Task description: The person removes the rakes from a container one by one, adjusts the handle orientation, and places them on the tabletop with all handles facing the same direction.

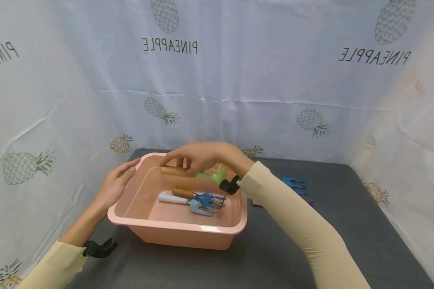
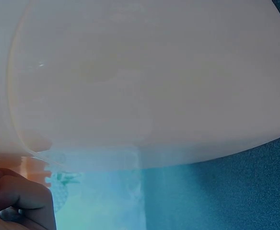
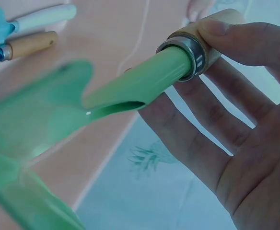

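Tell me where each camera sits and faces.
Head: worn on the head, facing forward and down at the pink rectangular plastic tub; left hand and right hand show.
Left wrist: on that wrist, facing the tub's outer wall; fingers show.
Right wrist: on that wrist, facing the green-headed, wooden-handled tool; thumb and fingers show.
Head and right wrist share that tool.

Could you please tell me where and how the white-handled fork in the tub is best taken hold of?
Probably by its white handle, from above on the near side: it lies low in the tub, its straight handle pointing left, while the darker blue fork lies just beyond and crowds its pronged head.
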Action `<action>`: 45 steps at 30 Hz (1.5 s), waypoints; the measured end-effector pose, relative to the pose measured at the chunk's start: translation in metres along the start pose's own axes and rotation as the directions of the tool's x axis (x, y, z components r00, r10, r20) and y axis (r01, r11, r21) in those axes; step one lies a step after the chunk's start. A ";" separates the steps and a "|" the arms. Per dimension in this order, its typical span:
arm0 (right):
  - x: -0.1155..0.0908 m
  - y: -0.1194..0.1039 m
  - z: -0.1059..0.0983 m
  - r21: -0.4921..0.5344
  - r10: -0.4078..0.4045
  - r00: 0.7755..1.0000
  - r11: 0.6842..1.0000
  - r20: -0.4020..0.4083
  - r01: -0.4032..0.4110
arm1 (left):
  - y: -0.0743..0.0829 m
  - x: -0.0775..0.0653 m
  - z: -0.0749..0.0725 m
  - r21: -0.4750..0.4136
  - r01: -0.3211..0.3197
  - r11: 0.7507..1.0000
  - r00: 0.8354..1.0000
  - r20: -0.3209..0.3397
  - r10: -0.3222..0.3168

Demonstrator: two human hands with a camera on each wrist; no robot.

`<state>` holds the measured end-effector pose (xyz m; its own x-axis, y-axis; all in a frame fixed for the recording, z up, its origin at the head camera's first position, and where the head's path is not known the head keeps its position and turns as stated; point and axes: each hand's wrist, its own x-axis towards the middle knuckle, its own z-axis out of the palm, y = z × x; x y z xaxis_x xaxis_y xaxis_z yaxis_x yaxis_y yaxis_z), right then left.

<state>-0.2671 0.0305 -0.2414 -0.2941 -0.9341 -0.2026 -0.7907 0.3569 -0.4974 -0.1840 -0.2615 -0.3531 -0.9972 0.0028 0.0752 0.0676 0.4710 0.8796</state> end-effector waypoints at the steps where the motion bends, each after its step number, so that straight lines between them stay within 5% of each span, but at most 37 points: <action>1: -0.003 -0.002 -0.002 -0.014 -0.001 1.000 1.000 -0.006 0.001 | 0.000 0.000 0.000 -0.002 0.001 1.000 1.000 0.001 -0.001; 26: -0.064 -0.023 -0.022 -0.135 -0.048 0.993 0.990 -0.104 0.033 | -0.002 0.000 0.000 0.002 -0.008 1.000 1.000 0.002 0.008; 45: -0.134 0.004 -0.007 -0.133 0.124 0.982 0.981 -0.145 -0.143 | -0.003 0.001 0.000 0.016 0.025 1.000 1.000 0.014 -0.025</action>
<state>-0.2347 0.1564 -0.2100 -0.4646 -0.8747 -0.1378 -0.8048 0.4820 -0.3464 -0.1855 -0.2629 -0.3551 -0.9989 0.0038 0.0464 0.0424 0.4852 0.8734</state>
